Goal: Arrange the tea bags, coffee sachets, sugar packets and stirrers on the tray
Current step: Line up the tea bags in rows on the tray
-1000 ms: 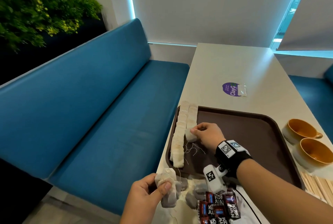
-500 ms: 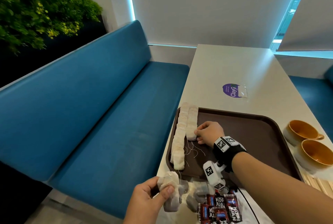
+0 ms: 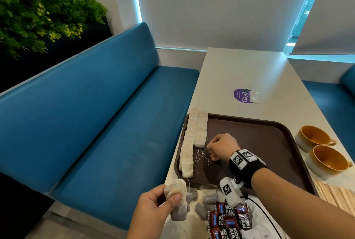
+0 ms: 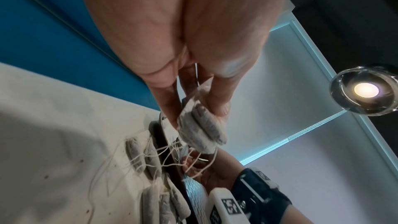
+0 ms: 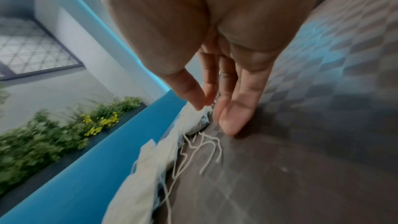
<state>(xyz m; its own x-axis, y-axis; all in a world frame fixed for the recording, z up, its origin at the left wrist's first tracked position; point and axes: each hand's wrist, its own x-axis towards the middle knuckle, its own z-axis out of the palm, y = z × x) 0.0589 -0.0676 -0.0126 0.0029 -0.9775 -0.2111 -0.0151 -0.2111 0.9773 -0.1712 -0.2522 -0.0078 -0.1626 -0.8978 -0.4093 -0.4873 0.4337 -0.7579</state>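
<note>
A brown tray [image 3: 259,142] lies on the white table. Two rows of tea bags [image 3: 192,138] run along its left side. My right hand [image 3: 210,148] rests on the tray just right of the shorter row's near end [image 5: 193,120]; its fingers are fairly straight and hold nothing, with loose strings [image 5: 206,147] beneath them. My left hand [image 3: 169,198] hovers at the table's near edge and pinches a small bunch of tea bags [image 4: 200,130] between thumb and fingers. More tea bags [image 3: 208,200] and red coffee sachets [image 3: 228,219] lie on the table in front of the tray.
Wooden stirrers [image 3: 334,194] lie right of the tray's near corner. Two orange-lined cups [image 3: 317,142] stand at the right. A small clear packet [image 3: 254,96] sits by a purple sticker beyond the tray. A blue bench [image 3: 96,133] runs along the left.
My right hand set its tea bag at the near end of the shorter row, let go and drew back slightly. My left hand kept its bunch and barely moved.
</note>
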